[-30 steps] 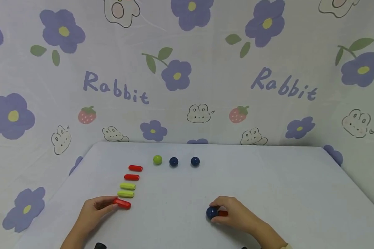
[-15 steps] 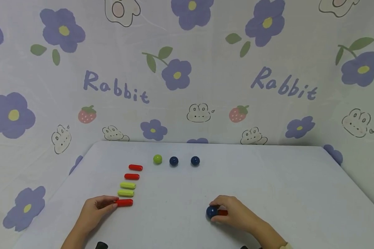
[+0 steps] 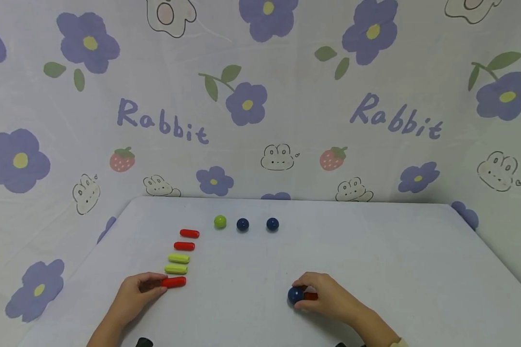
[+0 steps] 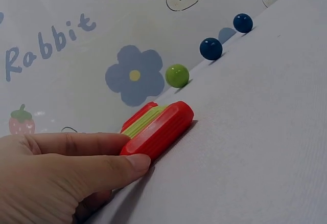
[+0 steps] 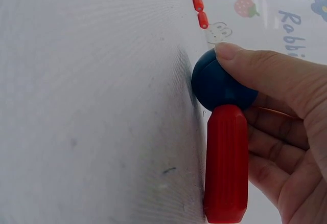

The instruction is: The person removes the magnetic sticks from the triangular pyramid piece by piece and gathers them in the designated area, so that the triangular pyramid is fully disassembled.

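Observation:
Between thumb and index finger, my left hand [image 3: 132, 296] pinches the near end of a red ridged rod [image 3: 177, 281] at the front of a row of rods. Just behind it lie two yellow-green rods [image 3: 176, 269], then two more red rods [image 3: 184, 246]. My right hand [image 3: 332, 298] grips a dark blue ball [image 5: 217, 83] at the table's front, thumb over its top in the right wrist view. Another red rod [image 5: 227, 162] extends from that ball beneath the palm, its end against the ball.
Toward the back of the white table [image 3: 373, 241] sit a green ball [image 3: 220, 221] and two dark blue balls, one left [image 3: 242, 224] and one right [image 3: 272, 224]. A patterned cloth [image 3: 295, 96] with flowers and rabbits hangs behind the table.
The red rod in my left hand has turned from slanting toward me to nearly level with the row, shifting slightly right along with the hand. My right hand stays put with the ball.

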`<action>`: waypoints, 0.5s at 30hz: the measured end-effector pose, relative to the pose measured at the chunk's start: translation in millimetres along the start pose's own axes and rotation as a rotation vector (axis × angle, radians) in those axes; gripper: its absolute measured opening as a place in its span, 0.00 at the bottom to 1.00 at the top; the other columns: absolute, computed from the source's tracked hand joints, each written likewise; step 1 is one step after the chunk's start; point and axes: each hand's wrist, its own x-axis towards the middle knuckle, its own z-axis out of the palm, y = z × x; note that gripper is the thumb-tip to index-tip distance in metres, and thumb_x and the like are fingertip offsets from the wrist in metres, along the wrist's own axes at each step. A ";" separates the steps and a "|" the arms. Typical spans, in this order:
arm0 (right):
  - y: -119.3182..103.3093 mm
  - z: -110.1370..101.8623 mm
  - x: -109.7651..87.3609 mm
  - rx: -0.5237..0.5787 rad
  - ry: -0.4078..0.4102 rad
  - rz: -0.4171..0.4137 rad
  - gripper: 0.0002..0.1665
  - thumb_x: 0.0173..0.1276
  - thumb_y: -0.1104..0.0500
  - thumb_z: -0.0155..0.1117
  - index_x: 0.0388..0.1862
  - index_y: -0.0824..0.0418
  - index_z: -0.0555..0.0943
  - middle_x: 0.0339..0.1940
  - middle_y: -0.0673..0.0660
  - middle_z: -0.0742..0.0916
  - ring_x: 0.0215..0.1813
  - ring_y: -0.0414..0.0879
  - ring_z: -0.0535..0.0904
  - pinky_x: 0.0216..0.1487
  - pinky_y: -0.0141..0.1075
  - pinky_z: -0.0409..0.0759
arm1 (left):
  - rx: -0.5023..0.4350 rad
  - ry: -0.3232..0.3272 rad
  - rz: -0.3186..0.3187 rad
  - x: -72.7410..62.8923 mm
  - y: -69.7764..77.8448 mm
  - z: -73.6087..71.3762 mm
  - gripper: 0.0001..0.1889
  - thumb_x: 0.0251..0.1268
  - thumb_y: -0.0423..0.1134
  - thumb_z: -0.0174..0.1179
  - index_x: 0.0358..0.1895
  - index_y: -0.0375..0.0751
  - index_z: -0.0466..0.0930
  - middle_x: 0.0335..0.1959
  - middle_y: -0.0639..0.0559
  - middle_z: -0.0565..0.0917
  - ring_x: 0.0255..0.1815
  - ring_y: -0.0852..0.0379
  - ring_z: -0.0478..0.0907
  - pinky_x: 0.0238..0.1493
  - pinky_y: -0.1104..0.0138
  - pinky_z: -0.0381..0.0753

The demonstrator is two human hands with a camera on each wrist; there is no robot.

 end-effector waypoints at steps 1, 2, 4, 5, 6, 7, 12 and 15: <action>0.2 0.1 0.0 0.001 0.000 -0.001 0.22 0.58 0.53 0.69 0.48 0.63 0.80 0.45 0.52 0.84 0.49 0.45 0.80 0.52 0.38 0.79 | 0.001 0.002 0.003 0.3 -0.6 -0.2 0.18 0.52 0.39 0.68 0.47 0.40 0.82 0.44 0.47 0.85 0.38 0.65 0.79 0.38 0.77 0.77; 0.4 0.3 0.0 0.001 0.001 -0.003 0.22 0.58 0.53 0.69 0.48 0.63 0.80 0.45 0.52 0.84 0.49 0.45 0.80 0.52 0.38 0.79 | 0.006 0.004 0.005 0.3 -1.1 -0.5 0.18 0.52 0.39 0.68 0.47 0.39 0.82 0.43 0.47 0.85 0.38 0.65 0.79 0.38 0.77 0.77; 0.8 0.7 0.0 0.003 0.003 -0.006 0.21 0.58 0.53 0.69 0.48 0.63 0.80 0.45 0.52 0.84 0.49 0.45 0.80 0.52 0.37 0.79 | 0.017 0.011 0.006 0.2 -1.4 -1.3 0.17 0.52 0.39 0.68 0.47 0.39 0.82 0.43 0.47 0.85 0.38 0.65 0.78 0.38 0.77 0.77; 0.9 0.8 0.0 0.004 0.004 -0.007 0.21 0.58 0.53 0.69 0.48 0.63 0.80 0.45 0.52 0.84 0.49 0.45 0.80 0.52 0.37 0.79 | 0.018 0.013 0.009 0.0 -1.5 -1.8 0.17 0.52 0.39 0.68 0.47 0.39 0.82 0.43 0.47 0.85 0.38 0.66 0.78 0.38 0.78 0.77; 0.9 0.7 0.0 0.006 0.004 -0.007 0.21 0.58 0.53 0.69 0.48 0.63 0.80 0.45 0.52 0.84 0.49 0.45 0.80 0.52 0.37 0.79 | 0.017 0.017 0.012 -0.2 -1.7 -2.2 0.17 0.52 0.39 0.68 0.47 0.39 0.82 0.43 0.47 0.85 0.38 0.67 0.78 0.38 0.78 0.77; 0.9 0.7 0.0 0.006 0.003 -0.008 0.22 0.58 0.53 0.69 0.48 0.63 0.80 0.45 0.52 0.84 0.49 0.45 0.80 0.52 0.38 0.79 | 0.019 0.020 0.018 -0.6 -1.5 -2.6 0.17 0.53 0.38 0.67 0.47 0.39 0.82 0.43 0.47 0.85 0.38 0.67 0.78 0.38 0.77 0.77; 1.2 -4.1 -0.9 -0.013 -0.003 -0.002 0.26 0.56 0.52 0.70 0.51 0.64 0.79 0.47 0.53 0.85 0.50 0.46 0.80 0.54 0.42 0.78 | 0.035 0.042 0.037 -1.6 -1.5 -4.1 0.16 0.54 0.37 0.66 0.48 0.40 0.82 0.44 0.46 0.85 0.37 0.70 0.77 0.39 0.78 0.77; 3.4 -9.8 -3.4 -0.031 0.013 0.005 0.26 0.54 0.53 0.72 0.50 0.64 0.80 0.44 0.52 0.85 0.47 0.44 0.80 0.53 0.43 0.78 | 0.054 0.055 0.039 -1.3 -1.8 -4.2 0.16 0.54 0.37 0.66 0.48 0.40 0.82 0.44 0.46 0.84 0.38 0.68 0.77 0.39 0.78 0.76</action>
